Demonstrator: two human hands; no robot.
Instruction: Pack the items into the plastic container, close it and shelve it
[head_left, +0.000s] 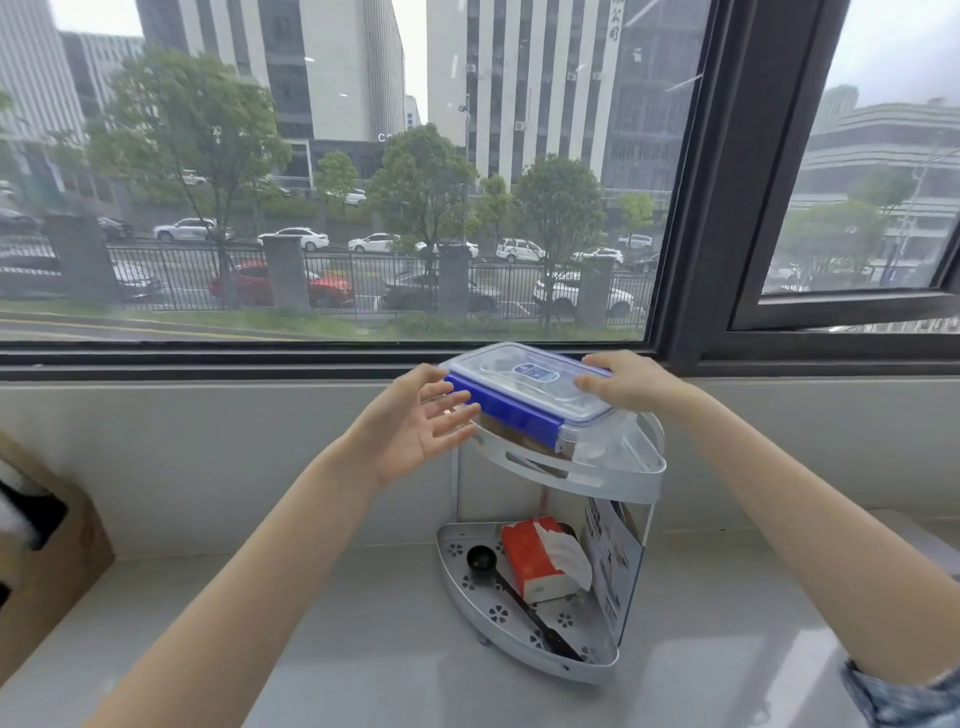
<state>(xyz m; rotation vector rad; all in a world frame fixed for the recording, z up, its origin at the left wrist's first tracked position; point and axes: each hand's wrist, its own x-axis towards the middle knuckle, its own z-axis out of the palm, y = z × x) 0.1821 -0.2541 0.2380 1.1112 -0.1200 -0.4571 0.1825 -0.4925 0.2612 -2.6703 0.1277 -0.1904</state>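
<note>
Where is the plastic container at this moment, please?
The plastic container sits on the top tier of the corner rack below the window, right hand on its lid, left hand open beside it.

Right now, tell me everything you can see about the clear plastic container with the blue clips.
The clear rectangular plastic container has its transparent lid on, with a blue label in the lid's middle and a blue side clip folded down. It sits about level on the top tier of the white corner shelf rack. The right hand rests on its lid; the left hand is open beside its near end. Its contents are unclear.

Closed blue-latched plastic container (530, 402), seemingly seated on rack's top tier (613, 475).
</note>
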